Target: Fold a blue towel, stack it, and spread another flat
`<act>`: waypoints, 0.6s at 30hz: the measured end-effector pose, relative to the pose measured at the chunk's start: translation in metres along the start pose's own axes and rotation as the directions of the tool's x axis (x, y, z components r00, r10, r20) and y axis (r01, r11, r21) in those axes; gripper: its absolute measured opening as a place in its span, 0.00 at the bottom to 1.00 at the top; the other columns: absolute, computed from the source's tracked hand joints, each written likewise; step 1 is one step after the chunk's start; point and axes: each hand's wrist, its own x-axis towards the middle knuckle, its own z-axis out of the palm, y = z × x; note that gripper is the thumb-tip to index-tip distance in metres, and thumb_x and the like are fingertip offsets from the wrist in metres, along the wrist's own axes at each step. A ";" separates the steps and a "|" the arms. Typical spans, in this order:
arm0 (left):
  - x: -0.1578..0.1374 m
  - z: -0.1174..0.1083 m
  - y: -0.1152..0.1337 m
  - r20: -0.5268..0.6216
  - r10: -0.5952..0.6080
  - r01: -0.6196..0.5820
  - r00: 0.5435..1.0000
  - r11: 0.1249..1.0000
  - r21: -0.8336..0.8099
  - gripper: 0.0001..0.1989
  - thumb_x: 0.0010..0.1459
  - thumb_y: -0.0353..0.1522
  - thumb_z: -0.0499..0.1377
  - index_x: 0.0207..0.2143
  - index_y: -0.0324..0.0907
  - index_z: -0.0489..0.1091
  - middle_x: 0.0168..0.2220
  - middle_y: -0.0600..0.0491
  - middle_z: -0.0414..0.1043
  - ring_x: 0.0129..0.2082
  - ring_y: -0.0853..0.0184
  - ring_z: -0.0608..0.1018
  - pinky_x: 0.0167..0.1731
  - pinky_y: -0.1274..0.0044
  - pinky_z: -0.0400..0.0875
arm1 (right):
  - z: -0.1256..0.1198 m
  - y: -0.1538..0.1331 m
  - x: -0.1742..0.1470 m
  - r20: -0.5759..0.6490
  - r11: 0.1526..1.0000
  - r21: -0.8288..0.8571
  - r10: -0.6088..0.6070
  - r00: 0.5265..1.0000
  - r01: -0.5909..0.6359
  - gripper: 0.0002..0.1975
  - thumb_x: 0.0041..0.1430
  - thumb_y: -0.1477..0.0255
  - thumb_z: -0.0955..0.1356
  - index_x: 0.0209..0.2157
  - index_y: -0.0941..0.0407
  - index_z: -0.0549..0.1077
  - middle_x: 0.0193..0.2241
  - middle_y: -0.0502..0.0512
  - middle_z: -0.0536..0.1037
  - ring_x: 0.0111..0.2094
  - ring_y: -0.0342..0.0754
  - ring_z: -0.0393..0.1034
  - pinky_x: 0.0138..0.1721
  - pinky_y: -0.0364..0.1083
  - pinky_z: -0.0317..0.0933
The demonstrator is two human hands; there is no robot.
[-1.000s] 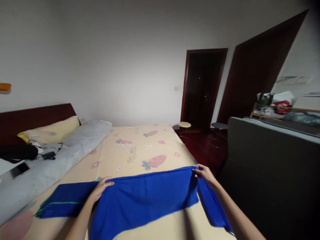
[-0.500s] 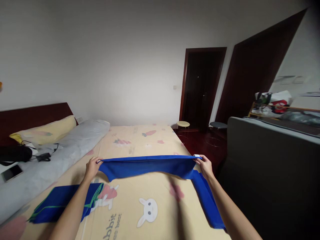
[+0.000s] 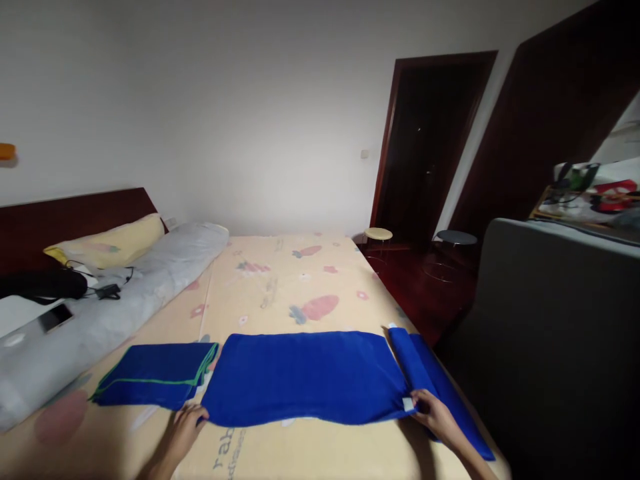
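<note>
A blue cloth (image 3: 305, 377), perhaps a towel, lies spread across the bed with its long side towards me. My left hand (image 3: 186, 427) pinches its near left corner, thumb and fingers closed. At the near right corner, beside a small white tag (image 3: 409, 404), my right hand (image 3: 434, 419) grips the edge. Left of the spread cloth rests a folded dark-blue cloth (image 3: 155, 363) with green trim. On the right, narrow folded blue cloths (image 3: 425, 373) lie along the bed's edge, partly behind my right hand.
Beneath everything is a bed sheet (image 3: 295, 307) with carrot prints. A grey bolster-like bundle (image 3: 165, 277), a phone (image 3: 56, 318) and black cables lie at left. Beyond the bed's right edge stand a yellow stool (image 3: 379, 234), a dark stool (image 3: 457, 237) and a dark grey panel (image 3: 555, 333).
Both hands have come down and towards me with the blue cloth. It hung raised and bunched before; now it lies flat. The view has shifted slightly.
</note>
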 end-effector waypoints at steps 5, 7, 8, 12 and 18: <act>-0.032 -0.005 -0.012 0.072 -0.010 0.005 0.997 0.998 0.064 0.05 0.43 0.32 0.58 0.22 0.52 0.73 0.30 0.56 0.79 0.39 0.59 0.77 0.44 0.69 0.64 | -0.005 0.027 -0.023 0.099 0.980 -0.200 0.011 0.995 0.009 0.05 0.33 0.69 0.68 0.19 0.53 0.74 0.34 0.57 0.77 0.36 0.53 0.71 0.42 0.50 0.62; -0.037 -0.011 -0.017 0.093 -0.013 0.006 0.996 0.997 0.076 0.05 0.43 0.33 0.59 0.22 0.52 0.73 0.30 0.56 0.79 0.38 0.60 0.77 0.44 0.69 0.64 | -0.010 0.034 -0.031 0.111 0.982 -0.188 0.056 0.992 -0.035 0.06 0.33 0.67 0.69 0.19 0.52 0.75 0.32 0.57 0.78 0.33 0.54 0.71 0.39 0.51 0.63; -0.039 -0.014 -0.020 0.111 -0.014 0.005 0.994 0.996 0.085 0.04 0.44 0.34 0.59 0.22 0.52 0.74 0.30 0.56 0.79 0.38 0.60 0.77 0.44 0.70 0.64 | -0.012 0.038 -0.034 0.111 0.983 -0.171 0.083 0.990 -0.063 0.07 0.32 0.66 0.69 0.19 0.52 0.75 0.32 0.58 0.79 0.33 0.55 0.72 0.39 0.51 0.63; -0.045 -0.020 -0.028 0.165 0.022 -0.053 0.986 0.981 0.184 0.06 0.48 0.34 0.57 0.26 0.50 0.74 0.35 0.56 0.80 0.42 0.63 0.78 0.46 0.71 0.65 | -0.020 0.053 -0.047 0.125 0.974 -0.226 0.065 0.990 -0.036 0.08 0.36 0.65 0.68 0.22 0.52 0.76 0.39 0.60 0.81 0.44 0.58 0.73 0.48 0.53 0.64; -0.065 -0.020 -0.006 0.220 -0.030 -0.073 0.975 0.892 0.445 0.11 0.46 0.26 0.52 0.28 0.46 0.72 0.42 0.55 0.78 0.51 0.66 0.74 0.52 0.69 0.61 | -0.016 0.073 -0.073 0.178 0.765 -0.616 -0.098 0.979 0.189 0.14 0.52 0.63 0.61 0.28 0.51 0.77 0.46 0.59 0.78 0.47 0.55 0.71 0.49 0.56 0.63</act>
